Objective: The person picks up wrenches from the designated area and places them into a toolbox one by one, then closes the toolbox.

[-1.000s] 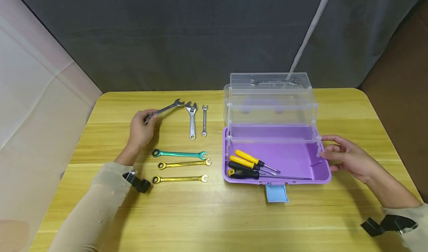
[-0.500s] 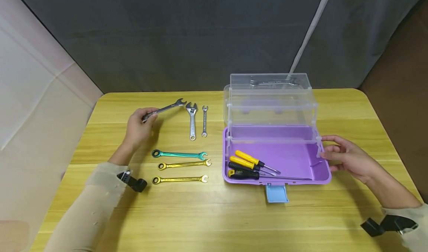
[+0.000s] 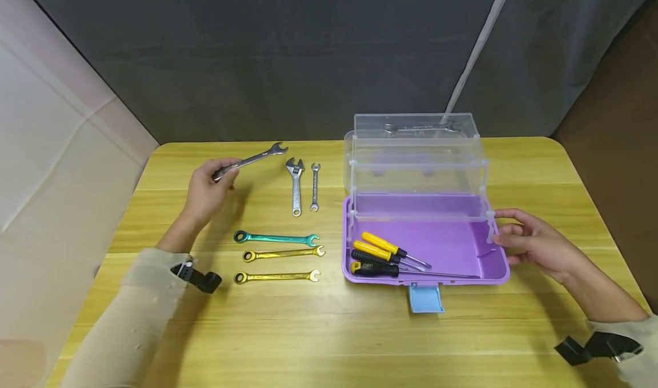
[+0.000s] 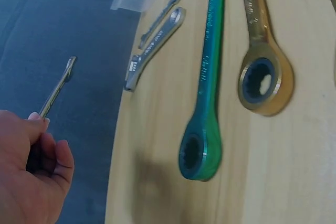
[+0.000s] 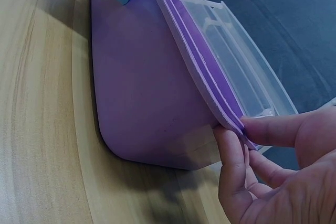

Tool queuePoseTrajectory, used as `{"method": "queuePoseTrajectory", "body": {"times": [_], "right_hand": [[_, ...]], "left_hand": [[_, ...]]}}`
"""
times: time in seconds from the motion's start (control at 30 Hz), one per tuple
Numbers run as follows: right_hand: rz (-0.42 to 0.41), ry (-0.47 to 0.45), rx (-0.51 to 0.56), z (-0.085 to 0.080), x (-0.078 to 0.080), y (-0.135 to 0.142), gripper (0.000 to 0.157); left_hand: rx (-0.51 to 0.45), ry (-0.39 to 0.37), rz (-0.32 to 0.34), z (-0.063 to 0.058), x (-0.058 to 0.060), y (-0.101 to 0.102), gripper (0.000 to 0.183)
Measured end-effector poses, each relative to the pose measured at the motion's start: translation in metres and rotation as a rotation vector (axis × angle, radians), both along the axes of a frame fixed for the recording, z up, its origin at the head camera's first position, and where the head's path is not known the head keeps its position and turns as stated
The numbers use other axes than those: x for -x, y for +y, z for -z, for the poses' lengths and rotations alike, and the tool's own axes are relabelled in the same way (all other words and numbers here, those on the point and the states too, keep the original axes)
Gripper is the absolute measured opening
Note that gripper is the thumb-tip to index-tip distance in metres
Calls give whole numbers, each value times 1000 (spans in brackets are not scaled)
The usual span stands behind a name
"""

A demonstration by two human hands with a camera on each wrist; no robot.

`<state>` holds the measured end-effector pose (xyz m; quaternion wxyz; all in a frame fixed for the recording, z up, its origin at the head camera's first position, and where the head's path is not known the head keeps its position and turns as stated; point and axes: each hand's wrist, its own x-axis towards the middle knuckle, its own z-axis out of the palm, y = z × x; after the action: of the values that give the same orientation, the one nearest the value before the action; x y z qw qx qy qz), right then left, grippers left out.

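Note:
My left hand (image 3: 207, 189) pinches a silver open-end wrench (image 3: 254, 158) by one end, held above the table with its open jaw pointing right. In the left wrist view the wrench (image 4: 58, 88) sticks out past the thumb. Just right of it lie a silver adjustable wrench (image 3: 295, 187) and a small double-ended wrench (image 3: 315, 187). At the toolbox's right side, my right hand (image 3: 540, 244) pinches the rim of the purple toolbox (image 5: 152, 72) between thumb and fingers, clear in the right wrist view. Inside the box lie several screwdrivers (image 3: 380, 254).
Nearer me lie a teal ratchet wrench (image 3: 277, 238) and two gold ones, an upper gold wrench (image 3: 283, 254) and a lower gold wrench (image 3: 277, 276). The box's clear trays (image 3: 418, 176) stand raised, one silver wrench (image 3: 421, 127) on top. A blue latch (image 3: 426, 299) hangs in front.
My left hand has moved left and slightly away from me, lifting the open-end wrench higher off the table. The right hand stays at the toolbox rim.

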<state>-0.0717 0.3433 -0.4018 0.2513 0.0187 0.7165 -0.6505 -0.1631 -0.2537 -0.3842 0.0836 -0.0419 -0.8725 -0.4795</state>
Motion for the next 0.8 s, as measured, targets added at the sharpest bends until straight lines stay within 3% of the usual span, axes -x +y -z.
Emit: {"method": "queuePoseTrajectory", "body": {"times": [0.13, 0.37, 0.8], "right_hand": [[-7, 2, 15, 1, 0, 1, 41], [-7, 3, 31, 1, 0, 1, 41], [-12, 5, 21, 2, 1, 1, 41]], "left_hand": [[-8, 5, 8, -8, -3, 5, 27], [10, 12, 12, -1, 5, 4, 28], [-18, 5, 32, -16, 3, 14, 29]]}}
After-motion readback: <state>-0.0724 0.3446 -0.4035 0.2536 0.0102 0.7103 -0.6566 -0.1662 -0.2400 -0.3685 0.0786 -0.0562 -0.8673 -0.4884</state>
